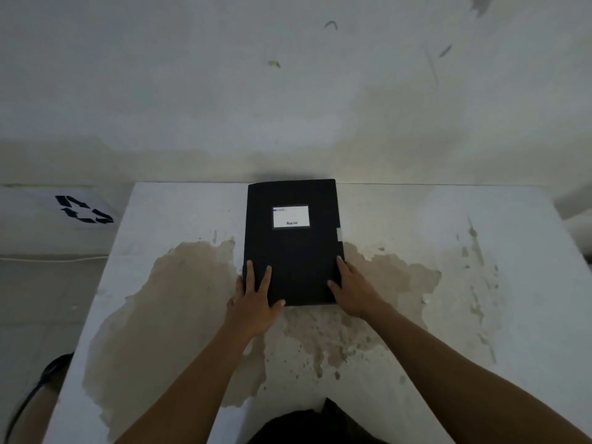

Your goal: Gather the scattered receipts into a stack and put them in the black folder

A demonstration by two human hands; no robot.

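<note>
- A stained wall (288,91) is seen behind, and a white table (432,219) with a large brown patch of peeled paint is placed against it.
- The black folder (293,251) is laid closed and flat on the middle of the table, with its far edge near the wall.
- The left hand (253,302) is pressed flat on the near left corner of the folder, fingers stretched; nothing is grasped.
- The right hand (355,290) is laid against the near right edge, thumb on the cover, fingers straight along the edge. Nothing is clenched, though it cannot be told if the fingertips are hooked under the cover.
- A white label (291,216) is stuck on the cover.
- A thin pale strip (339,234) is seen at the folder's right edge; perhaps it is paper inside, but this cannot be told.
- No loose receipts are seen on the table, so the last step is judged to be in hand: the closed folder is pressed down.
- For the next move, only a check that nothing sticks out and a release of both hands are called for.
</note>
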